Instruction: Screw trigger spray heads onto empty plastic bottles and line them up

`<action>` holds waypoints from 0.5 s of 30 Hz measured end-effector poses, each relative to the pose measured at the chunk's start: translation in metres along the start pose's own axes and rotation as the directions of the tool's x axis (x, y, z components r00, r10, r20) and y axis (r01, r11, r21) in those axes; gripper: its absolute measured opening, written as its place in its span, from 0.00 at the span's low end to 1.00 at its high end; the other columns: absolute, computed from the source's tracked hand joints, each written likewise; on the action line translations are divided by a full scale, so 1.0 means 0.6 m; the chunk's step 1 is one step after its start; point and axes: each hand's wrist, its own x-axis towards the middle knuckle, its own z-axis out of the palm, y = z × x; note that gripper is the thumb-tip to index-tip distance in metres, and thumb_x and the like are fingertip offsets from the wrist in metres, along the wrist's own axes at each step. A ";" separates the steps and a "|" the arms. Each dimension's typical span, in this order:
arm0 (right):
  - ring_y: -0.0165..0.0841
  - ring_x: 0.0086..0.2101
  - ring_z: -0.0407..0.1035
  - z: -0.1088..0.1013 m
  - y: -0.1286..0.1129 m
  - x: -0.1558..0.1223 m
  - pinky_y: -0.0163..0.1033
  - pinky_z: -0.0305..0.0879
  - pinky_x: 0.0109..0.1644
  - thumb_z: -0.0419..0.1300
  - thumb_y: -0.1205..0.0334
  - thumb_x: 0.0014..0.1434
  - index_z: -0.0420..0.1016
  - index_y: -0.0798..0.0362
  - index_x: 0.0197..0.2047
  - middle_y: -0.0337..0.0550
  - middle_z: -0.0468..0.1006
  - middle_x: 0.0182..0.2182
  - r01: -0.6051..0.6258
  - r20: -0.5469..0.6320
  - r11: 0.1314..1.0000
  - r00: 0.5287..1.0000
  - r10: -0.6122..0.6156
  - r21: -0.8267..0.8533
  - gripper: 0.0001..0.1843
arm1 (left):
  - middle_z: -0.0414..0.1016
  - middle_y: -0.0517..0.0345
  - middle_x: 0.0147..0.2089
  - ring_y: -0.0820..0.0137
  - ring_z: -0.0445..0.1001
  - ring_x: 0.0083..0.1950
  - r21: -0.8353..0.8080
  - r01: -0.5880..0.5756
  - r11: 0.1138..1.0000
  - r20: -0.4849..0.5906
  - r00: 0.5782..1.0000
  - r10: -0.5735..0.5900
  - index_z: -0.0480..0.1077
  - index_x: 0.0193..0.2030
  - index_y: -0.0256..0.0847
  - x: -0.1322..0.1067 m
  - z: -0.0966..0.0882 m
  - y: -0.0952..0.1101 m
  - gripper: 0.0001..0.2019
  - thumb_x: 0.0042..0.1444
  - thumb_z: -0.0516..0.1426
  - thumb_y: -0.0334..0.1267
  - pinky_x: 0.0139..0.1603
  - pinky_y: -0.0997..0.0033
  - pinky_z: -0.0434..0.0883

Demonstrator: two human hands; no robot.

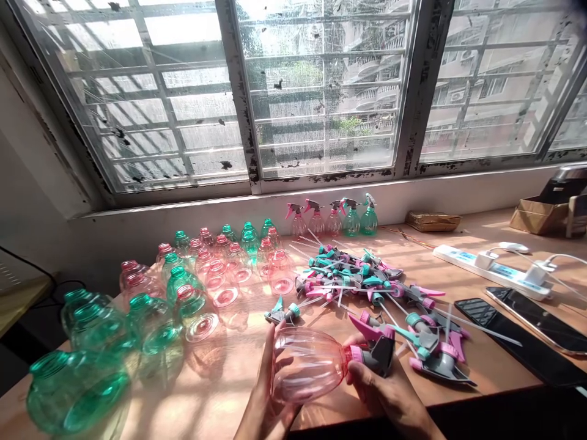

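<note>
A clear pink spray bottle (309,365) lies tilted on its side between my hands, its neck toward the right. My left hand (270,391) is wrapped round its base and lower body. At the neck, my right hand (371,385) grips the pink collar of a pink and grey trigger sprayer (378,345), which sits on the bottle's mouth. Whether the collar is fully screwed on I cannot tell. Just beyond my left hand, a teal and grey trigger sprayer (282,311) lies on the table. Several loose sprayers lie to the right of my right hand.
Several open green bottles (77,391) and pink bottles (222,284) stand at the left. A heap of trigger sprayers (353,272) fills the middle. Assembled spray bottles (351,219) line the wall. A power strip (493,269) and phones (518,339) lie at the right.
</note>
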 end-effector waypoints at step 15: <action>0.27 0.17 0.63 -0.003 0.004 -0.001 0.33 0.57 0.22 0.78 0.40 0.52 0.74 0.52 0.46 0.37 0.80 0.21 -0.024 -0.011 0.999 1.000 0.023 -0.034 0.30 | 0.62 0.43 0.74 0.43 0.67 0.69 0.027 0.007 1.000 0.121 0.993 -0.010 0.50 0.80 0.56 -0.017 -0.018 0.028 0.51 0.55 0.68 0.62 0.67 0.50 0.71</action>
